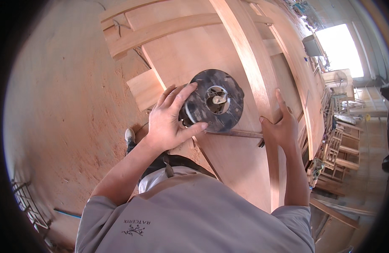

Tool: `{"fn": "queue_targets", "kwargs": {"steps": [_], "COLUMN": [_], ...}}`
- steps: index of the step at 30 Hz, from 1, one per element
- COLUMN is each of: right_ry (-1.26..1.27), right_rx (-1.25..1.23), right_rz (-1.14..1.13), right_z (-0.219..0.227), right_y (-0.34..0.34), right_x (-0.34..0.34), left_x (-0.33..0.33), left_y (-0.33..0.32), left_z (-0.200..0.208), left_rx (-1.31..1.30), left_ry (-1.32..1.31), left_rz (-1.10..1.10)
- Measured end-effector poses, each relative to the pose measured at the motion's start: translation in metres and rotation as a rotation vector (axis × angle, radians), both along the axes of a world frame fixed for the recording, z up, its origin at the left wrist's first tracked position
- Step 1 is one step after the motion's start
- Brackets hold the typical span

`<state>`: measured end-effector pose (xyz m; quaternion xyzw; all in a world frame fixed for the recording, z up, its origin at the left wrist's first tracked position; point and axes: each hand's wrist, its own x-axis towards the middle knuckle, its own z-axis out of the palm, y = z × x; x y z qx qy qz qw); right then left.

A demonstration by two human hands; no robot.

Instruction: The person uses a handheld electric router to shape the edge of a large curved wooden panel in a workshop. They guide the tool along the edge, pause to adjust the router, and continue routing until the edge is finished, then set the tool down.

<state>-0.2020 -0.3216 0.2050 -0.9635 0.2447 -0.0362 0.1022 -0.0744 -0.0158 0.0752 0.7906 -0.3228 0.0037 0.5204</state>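
Left hand (167,122) is clamped on the upturned router (214,105); right hand (281,126), beside the router, lies open on the door (228,55); keep both steady.

Bright daylight enters from the doorway (342,48) upper right, blown out white. Fisheye bends edges; corners go black.

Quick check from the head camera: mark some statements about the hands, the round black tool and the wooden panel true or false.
1. The left hand grips the round black router. True.
2. The router's base faces down onto the wood. False: its round base faces up, the bit showing.
3. The right hand rests on the wooden panel. True.
4. The right hand holds a hammer. False: it holds no tool.
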Motion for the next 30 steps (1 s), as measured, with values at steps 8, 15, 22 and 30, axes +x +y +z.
{"fn": "queue_targets", "kwargs": {"steps": [8,15,22,30], "right_ry": [-0.124,-0.12,0.265,0.154], "right_rx": [0.235,0.115,0.07,-0.067], "right_rz": [-0.007,-0.023,-0.223,-0.227], "right_z": [-0.121,-0.24,-0.177,-0.204], "right_y": [-0.105,-0.18,-0.131,-0.123], "right_x": [-0.016,-0.042,-0.011,-0.007], "left_x": [0.005,0.007,0.006,0.015], "left_y": [0.005,-0.002,0.0,0.013], "left_z": [-0.005,-0.007,-0.008,-0.018], "left_rx": [0.019,0.039,0.004,0.014], "left_ry": [-0.081,-0.052,0.013,0.196], "left_rz": [-0.033,-0.147,-0.146,-0.235]}}
